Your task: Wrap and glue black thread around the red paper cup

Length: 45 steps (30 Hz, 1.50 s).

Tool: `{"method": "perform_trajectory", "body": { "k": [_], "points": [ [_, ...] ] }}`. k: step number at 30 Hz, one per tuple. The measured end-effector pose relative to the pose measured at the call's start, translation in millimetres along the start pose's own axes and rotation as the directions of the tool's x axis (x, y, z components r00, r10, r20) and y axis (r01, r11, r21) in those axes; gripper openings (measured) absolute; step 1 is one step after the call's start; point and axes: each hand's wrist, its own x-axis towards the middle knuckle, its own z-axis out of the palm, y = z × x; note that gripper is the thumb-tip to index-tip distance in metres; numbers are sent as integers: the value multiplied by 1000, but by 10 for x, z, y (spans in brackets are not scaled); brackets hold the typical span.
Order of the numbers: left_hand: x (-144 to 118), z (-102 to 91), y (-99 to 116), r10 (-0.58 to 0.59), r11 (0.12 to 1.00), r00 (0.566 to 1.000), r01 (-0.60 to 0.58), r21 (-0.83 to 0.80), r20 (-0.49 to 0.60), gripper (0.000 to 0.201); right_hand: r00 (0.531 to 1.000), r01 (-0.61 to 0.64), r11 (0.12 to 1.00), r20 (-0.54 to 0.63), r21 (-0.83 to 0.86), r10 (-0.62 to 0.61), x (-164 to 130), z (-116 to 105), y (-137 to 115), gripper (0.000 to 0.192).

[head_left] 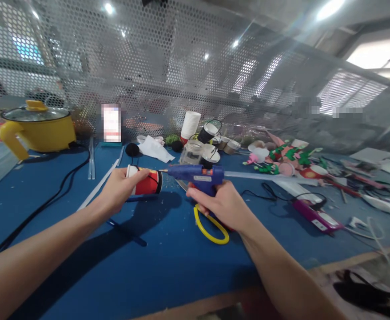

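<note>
My left hand point(120, 189) is closed around a red paper cup point(147, 184) with a white rim, tipped on its side with a black band at its right end. In my right hand point(226, 202) is a blue glue gun point(195, 174), gripped by its handle. The nozzle points left and is at the cup's upper right edge; whether it touches cannot be made out. A long clear glue stick point(268, 176) sticks out of the gun's back. Below the gun lie scissors with yellow handles point(211, 229), partly hidden by my right hand.
A yellow electric pot point(45, 133) stands at the back left, its black cord point(57, 191) crossing the blue table. Behind my hands are stacked white cups point(191, 123), a glass jar point(191, 152) and black pompoms point(133, 150). A purple power strip point(316, 216) and craft pieces point(286, 160) lie right.
</note>
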Motion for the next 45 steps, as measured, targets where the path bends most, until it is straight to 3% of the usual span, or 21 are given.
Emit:
{"method": "perform_trajectory", "body": {
  "k": [3,7,12,17,22,29,38,45],
  "points": [
    [-2,-1,7,32,999,999,-32,36,-2,26,994,101,980,-25,-171,-106,-38,45,1,23],
    [-24,-7,14,84,982,996,-76,173,-36,28,949,259,884,-65,-390,-307,-72,84,37,20],
    [-48,-1,40,118,973,991,-104,204,-60,27,910,327,770,-37,-547,-413,-78,82,54,24],
    [-51,12,43,130,963,988,-105,249,-88,28,888,352,747,-50,-564,-456,-78,87,12,23],
    [-48,0,9,216,942,975,-192,277,-58,26,877,353,719,-57,-599,-478,-84,94,21,27],
    [-64,-2,-4,280,916,959,-256,310,-33,26,787,474,516,81,-714,-611,-77,26,54,39],
    [-74,7,-1,288,907,956,-255,336,-51,28,858,359,681,-61,-638,-509,-83,101,65,31],
    [-63,8,-18,275,909,959,-239,340,-61,29,871,350,682,-44,-643,-489,-88,84,40,28]
  ]
}}
